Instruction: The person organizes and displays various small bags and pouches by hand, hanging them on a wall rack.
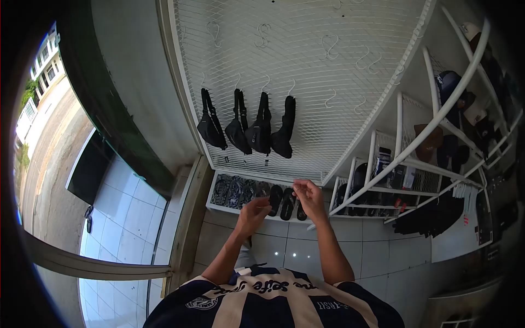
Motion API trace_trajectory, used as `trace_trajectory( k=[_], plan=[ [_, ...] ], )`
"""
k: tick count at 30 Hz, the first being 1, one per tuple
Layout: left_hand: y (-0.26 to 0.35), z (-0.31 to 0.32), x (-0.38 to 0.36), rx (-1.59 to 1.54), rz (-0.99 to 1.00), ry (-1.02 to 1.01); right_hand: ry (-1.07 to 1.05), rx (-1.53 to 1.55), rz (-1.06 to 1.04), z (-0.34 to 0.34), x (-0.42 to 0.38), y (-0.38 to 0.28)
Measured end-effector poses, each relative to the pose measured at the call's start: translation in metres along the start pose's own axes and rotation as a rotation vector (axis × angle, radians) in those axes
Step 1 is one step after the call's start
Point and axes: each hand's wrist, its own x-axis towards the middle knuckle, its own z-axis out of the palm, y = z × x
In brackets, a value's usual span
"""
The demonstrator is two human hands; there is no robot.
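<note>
My left hand (252,214) and my right hand (309,198) are raised in front of my chest, a short gap apart. The fingers of each are bent together in a pinch; anything thin or small between them is too small to make out. Beyond and below them stands a low white tray (219,205) with several pairs of flip-flops (287,203), partly hidden by my hands. Above, black waist bags (258,131) hang in a row by their straps from white S-hooks (266,82) on a white wire mesh panel (311,117). My hands touch neither bags nor mesh.
More bare S-hooks (330,47) hang higher on the mesh. At right, a white tubular rack (404,156) holds caps (449,87) and other goods, with dark garments (429,218) beneath. To my left, a door frame (188,218) opens onto a tiled entrance (117,186) and street.
</note>
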Motion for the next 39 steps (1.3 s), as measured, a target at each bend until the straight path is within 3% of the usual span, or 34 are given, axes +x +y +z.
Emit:
trace_trajectory(
  k=[3, 5, 8, 11, 13, 15, 23, 29, 31, 39],
  plan=[
    [0.009, -0.024, 0.092, 0.0, -0.008, -0.077, 0.069, -0.08, -0.019, 0.003, 0.081, 0.014],
    [0.022, -0.035, 0.136, 0.127, 0.148, -0.066, 0.104, -0.107, -0.011, 0.007, 0.13, 0.024],
    [0.044, -0.05, 0.197, 0.04, 0.158, -0.101, 0.195, -0.178, -0.038, 0.018, 0.205, 0.022],
    [0.044, -0.059, 0.233, 0.078, 0.16, -0.147, 0.3, -0.384, -0.001, 0.026, 0.253, 0.016],
    [0.044, -0.061, 0.249, 0.042, 0.178, -0.173, 0.397, -0.468, -0.158, 0.026, 0.283, 0.026],
    [0.043, -0.062, 0.259, 0.05, 0.165, -0.196, 0.412, -0.501, -0.167, 0.028, 0.308, 0.031],
    [0.032, -0.066, 0.279, 0.028, 0.064, -0.24, 0.481, -0.713, -0.14, 0.033, 0.339, 0.053],
    [0.044, -0.067, 0.32, -0.005, 0.202, -0.208, 0.48, -0.857, -0.496, 0.022, 0.329, 0.073],
    [0.065, -0.065, 0.334, 0.022, 0.227, -0.157, 0.325, -0.119, -0.113, 0.034, 0.305, 0.05],
    [0.113, -0.022, 0.399, 0.048, 0.303, -0.142, 0.281, 0.068, -0.077, 0.037, 0.291, 0.034]
  ],
)
